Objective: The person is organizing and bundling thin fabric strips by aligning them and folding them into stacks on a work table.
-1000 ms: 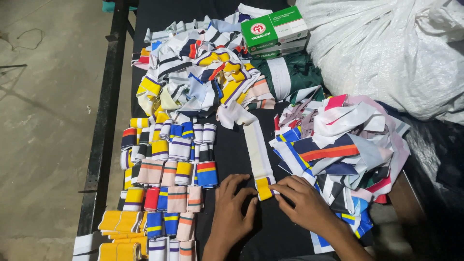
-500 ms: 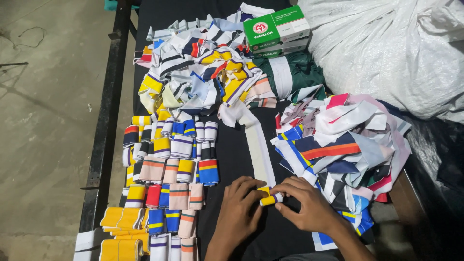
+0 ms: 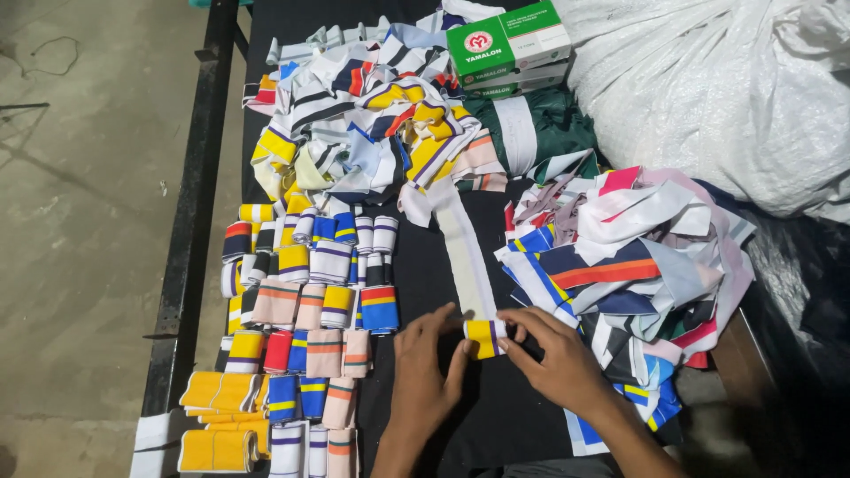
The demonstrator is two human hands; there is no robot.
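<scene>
Hands [image 3: 491, 358] pinching yellow-striped roll [image 3: 484, 337] between fingertips; strip [image 3: 460, 243] apparently trails away.

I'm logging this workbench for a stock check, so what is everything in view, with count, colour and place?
strip: one, white and grey, yellow rolled end, centre, between both hands
rolls: many, striped yellow, blue, pink, rows at left
far heap: one, mixed stripes, top centre
right heap: one, blue, white, orange, right
boxes: two stacked, green and white, top
green cloth: one, below boxes
sack: one, white, top right
table: one, black
floor: grey concrete, left
left hand: on rolled end
right hand: on rolled end
</scene>
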